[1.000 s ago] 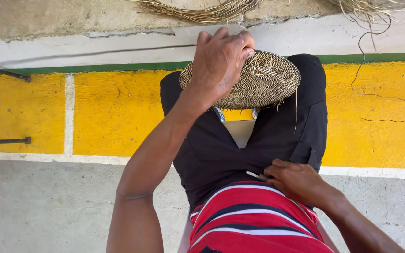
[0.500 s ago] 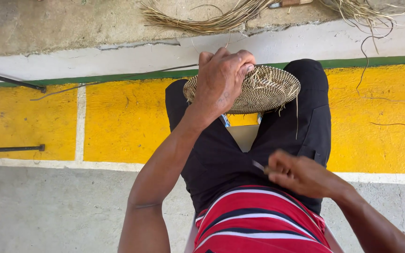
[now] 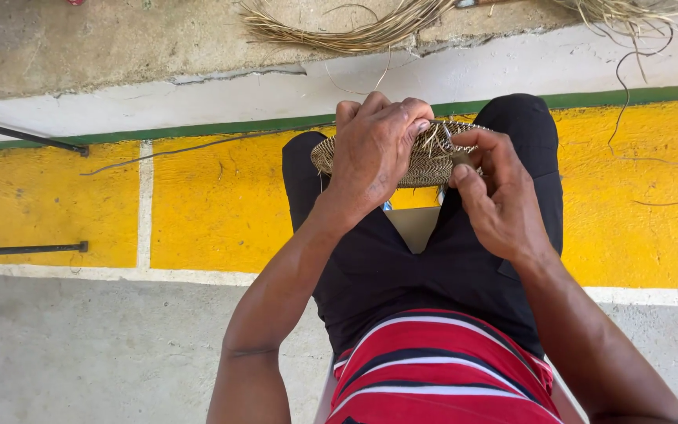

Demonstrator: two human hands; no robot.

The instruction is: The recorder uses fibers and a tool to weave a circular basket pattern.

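Centre frame: left hand (image 3: pixel 374 149) clamped over woven disc (image 3: pixel 425 157) on knees; right hand (image 3: pixel 492 192) pinches thin tool at rim. Risk: loose strands slip, weave unravels.

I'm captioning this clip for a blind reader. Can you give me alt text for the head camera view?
Seen from above, a seated person holds a small woven fibre disc over their knees, left hand cupped on top and right hand pinching its edge. They wear black trousers and a red striped shirt; below lies a yellow painted floor, with loose dried fibres beyond.
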